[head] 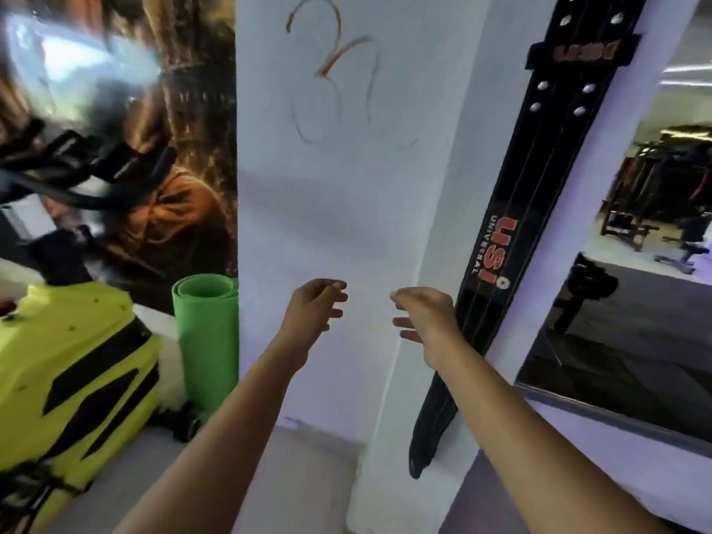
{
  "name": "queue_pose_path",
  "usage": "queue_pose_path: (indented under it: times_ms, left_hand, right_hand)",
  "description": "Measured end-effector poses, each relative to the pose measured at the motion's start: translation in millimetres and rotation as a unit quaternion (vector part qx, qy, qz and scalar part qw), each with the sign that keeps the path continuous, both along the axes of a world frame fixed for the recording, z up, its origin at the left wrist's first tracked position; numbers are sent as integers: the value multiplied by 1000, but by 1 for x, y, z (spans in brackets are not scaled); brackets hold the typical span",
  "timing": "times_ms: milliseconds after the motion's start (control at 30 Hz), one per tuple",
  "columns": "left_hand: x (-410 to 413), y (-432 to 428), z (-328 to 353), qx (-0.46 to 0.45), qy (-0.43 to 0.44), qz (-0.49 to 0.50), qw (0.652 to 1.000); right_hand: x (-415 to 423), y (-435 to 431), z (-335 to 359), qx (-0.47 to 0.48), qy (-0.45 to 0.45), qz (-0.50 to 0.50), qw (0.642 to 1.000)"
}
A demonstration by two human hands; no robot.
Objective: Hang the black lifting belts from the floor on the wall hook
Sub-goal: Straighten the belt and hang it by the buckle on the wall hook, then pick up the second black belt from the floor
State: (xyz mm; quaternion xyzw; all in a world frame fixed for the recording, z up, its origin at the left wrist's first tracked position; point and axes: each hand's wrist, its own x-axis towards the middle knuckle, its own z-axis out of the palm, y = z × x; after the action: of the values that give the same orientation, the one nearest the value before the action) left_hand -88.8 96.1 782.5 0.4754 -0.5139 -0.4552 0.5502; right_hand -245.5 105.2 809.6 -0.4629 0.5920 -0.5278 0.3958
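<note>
A gym: a mirror (635,233) reflects weight machines, beside a hanging lifting belt (512,210) and rolled mat (206,333).

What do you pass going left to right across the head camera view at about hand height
Yellow-green machine → rolled green mat → left hand → right hand → hanging black lifting belt → mirror.
</note>
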Motion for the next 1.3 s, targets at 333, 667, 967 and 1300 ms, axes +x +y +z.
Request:
queue_pose_path:
  times_ms: [333, 667, 967, 1300]
  left_hand:
    - [127, 54, -209, 247, -9, 190, 950]
    - [187, 70, -471, 438, -33, 255, 861]
    - [158, 61, -745, 559, 31, 270, 784]
    - [152, 79, -886, 575, 60, 327, 748]
  right_hand:
    - [138, -10, -201, 220, 43, 182, 957]
    - [221, -42, -476, 424, 72, 258, 865]
    - [215, -49, -774, 505, 162, 285, 798]
    - [223, -10, -947, 506, 228, 380, 740]
